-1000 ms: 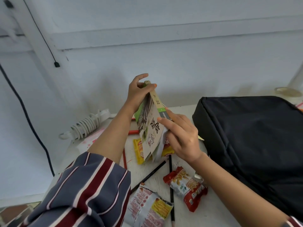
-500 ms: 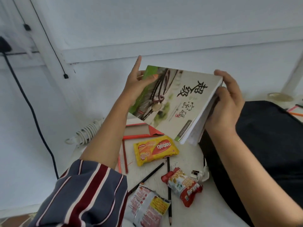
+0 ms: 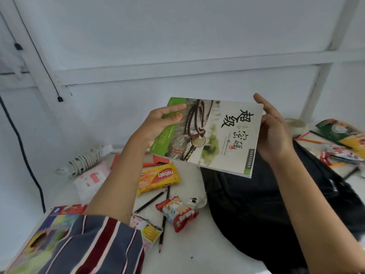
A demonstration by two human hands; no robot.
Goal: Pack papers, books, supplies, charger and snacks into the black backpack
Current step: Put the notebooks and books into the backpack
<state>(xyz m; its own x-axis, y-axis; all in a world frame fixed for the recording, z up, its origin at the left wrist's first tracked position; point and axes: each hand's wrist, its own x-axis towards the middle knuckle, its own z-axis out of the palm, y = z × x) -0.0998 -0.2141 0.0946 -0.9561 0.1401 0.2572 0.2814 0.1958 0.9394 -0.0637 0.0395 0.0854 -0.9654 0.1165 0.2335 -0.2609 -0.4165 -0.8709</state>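
Two hands hold one cream-and-green paperback book [image 3: 215, 139] in the air at the middle of the frame, above the upper left end of the black fabric backpack [image 3: 256, 218]. The book's cover faces up toward the camera. Its long axis runs left to right across the frame, and the right end sits a little lower than the left. A green band marks its left end, and the large black characters near the right end lie sideways to the view. The white page edges show along the lower side.

The left hand [image 3: 158, 125] pinches the green end, with the thumb lying on the cover and the fingers underneath. The right hand [image 3: 274, 135] clasps the right end with its fingers curled at the edge and its thumb raised. The hands are well apart, with the length of the book between them.

The backpack lies flat on the white table [image 3: 197, 256], filling the lower right. Left of it lie a yellow wafer packet [image 3: 158, 178], a red-and-white snack packet [image 3: 177, 214] and two dark pencils [image 3: 150, 202]. A white coiled charger cable [image 3: 85, 161] rests at the table's far left edge. A colourful picture book [image 3: 45, 232] sits at lower left, partly under the striped sleeve [image 3: 102, 248]. More packets and pencils [image 3: 335, 139] are piled at the right of the frame.
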